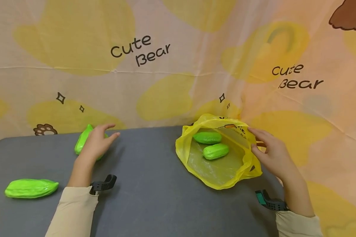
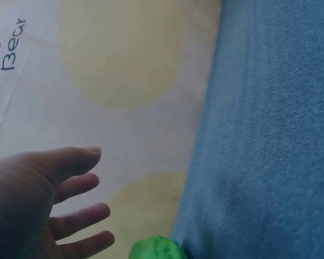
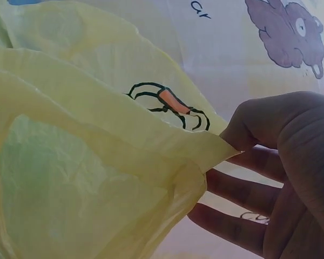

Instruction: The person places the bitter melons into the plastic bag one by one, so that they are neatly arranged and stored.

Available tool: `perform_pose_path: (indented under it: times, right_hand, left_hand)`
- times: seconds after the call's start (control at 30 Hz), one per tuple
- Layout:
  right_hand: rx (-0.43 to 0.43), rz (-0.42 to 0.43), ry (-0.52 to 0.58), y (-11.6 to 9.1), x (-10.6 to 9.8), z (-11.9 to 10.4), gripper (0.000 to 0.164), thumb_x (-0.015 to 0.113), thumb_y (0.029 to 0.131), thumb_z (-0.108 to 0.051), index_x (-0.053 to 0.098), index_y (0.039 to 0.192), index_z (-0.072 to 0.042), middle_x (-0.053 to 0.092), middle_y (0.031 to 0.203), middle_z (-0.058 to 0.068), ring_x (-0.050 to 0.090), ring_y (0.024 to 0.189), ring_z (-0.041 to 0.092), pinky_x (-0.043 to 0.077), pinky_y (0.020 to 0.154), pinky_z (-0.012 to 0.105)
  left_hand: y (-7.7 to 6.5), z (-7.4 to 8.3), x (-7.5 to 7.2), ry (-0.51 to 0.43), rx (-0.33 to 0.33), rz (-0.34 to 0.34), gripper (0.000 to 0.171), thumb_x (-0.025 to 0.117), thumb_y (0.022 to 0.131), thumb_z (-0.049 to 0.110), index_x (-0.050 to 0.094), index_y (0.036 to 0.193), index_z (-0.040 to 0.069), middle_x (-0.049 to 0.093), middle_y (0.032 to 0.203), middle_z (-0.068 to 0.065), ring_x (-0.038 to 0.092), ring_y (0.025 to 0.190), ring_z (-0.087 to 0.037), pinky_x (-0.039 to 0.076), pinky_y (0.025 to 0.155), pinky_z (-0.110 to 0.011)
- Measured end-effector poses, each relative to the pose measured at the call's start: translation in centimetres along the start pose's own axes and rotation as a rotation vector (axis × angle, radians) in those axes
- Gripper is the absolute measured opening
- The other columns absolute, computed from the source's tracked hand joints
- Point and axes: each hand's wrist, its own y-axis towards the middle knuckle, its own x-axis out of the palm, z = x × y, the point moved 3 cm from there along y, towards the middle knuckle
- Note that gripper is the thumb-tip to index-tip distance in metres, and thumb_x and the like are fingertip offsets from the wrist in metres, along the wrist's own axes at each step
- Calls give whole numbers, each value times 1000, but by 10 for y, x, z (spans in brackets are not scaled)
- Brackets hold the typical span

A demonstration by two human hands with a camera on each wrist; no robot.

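My right hand (image 1: 270, 151) pinches the right rim of a yellow plastic bag (image 1: 182, 148), thumb on one side and fingers on the other, as the right wrist view shows. The bag's mouth gapes toward me. Inside lie two bright green bitter melons, one (image 1: 207, 137) behind the other (image 1: 216, 151). On the left, my left hand (image 1: 98, 141) is over another bitter melon (image 1: 83, 138), its thumb and fingers apart with nothing between them. More green shows past that hand's edge, partly hidden by it. In the left wrist view, a green tip (image 2: 157, 248) appears below the fingers.
One more bitter melon (image 1: 31, 188) lies on the grey table (image 1: 154, 191) at the front left, beside my left forearm. A printed cloth (image 1: 166, 89) hangs behind the table and along its right side, close behind the bag.
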Motion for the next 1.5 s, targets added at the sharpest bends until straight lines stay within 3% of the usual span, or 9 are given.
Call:
perform_pose_path:
  times: [0.23,0.3,0.43,0.83,0.97,1.07,1.13,1.3,1.5]
  right_hand:
    - [-17,24,-18,1,-4,-1,56,65,87,7,58,142,-4,64,134,20,68,99,38,59,84,26]
    - [-16,24,-14,1,-4,-1,56,65,87,7,58,141,-4,64,133,20,68,99,38,60,83,27]
    - [-9,11,0,0,-2,-1,56,65,87,6,58,142,-4,63,135,21,68,99,39,57,80,54]
    - [-17,-3,7,-4,-3,1,56,66,87,7,56,143,-2,63,134,22,67,101,39,57,81,54]
    - [-32,8,-6,-2,-3,0,56,66,87,7,57,142,-2,64,134,21,67,105,39,59,84,27]
    - [-29,13,-7,0,-3,-1,56,65,87,7,57,142,-2,63,137,20,65,112,38,48,86,3]
    - [-34,10,-10,1,0,-2,56,65,87,7,57,142,-1,63,137,21,65,112,38,53,85,10]
    - [-25,-16,5,3,9,-4,54,62,89,8,56,142,2,61,137,23,68,103,39,59,82,54]
    - [-24,-27,18,4,9,-6,53,61,90,8,55,142,2,61,137,24,67,109,41,58,83,56]
  left_hand:
    - [1,-7,-1,21,-5,-42,62,59,102,33,43,150,-2,41,153,-32,32,143,-54,31,112,-69]
    - [2,-9,-3,30,1,-31,61,61,101,31,44,149,-3,42,152,-32,33,143,-54,31,112,-69]
    - [2,-12,-4,43,3,-14,58,63,100,24,46,147,-4,44,150,-33,33,142,-54,31,112,-69]
    - [0,-18,6,36,31,-23,54,65,98,17,49,143,-9,48,145,-35,38,137,-56,33,110,-69]
    - [5,-14,5,46,42,-25,53,64,97,15,50,142,-8,47,145,-35,38,137,-55,33,111,-68]
    - [7,-13,3,57,39,-31,51,64,97,13,51,141,-8,48,145,-35,39,137,-55,34,111,-68]
    - [7,-15,0,66,31,-25,50,63,97,13,51,141,-7,48,145,-35,39,137,-55,34,110,-68]
    - [2,-19,-8,75,3,-15,49,62,97,11,50,142,-7,45,145,-38,32,139,-60,30,111,-71]
    - [1,-24,-2,89,4,-33,47,61,97,8,51,139,-10,48,141,-39,39,133,-59,35,108,-70]
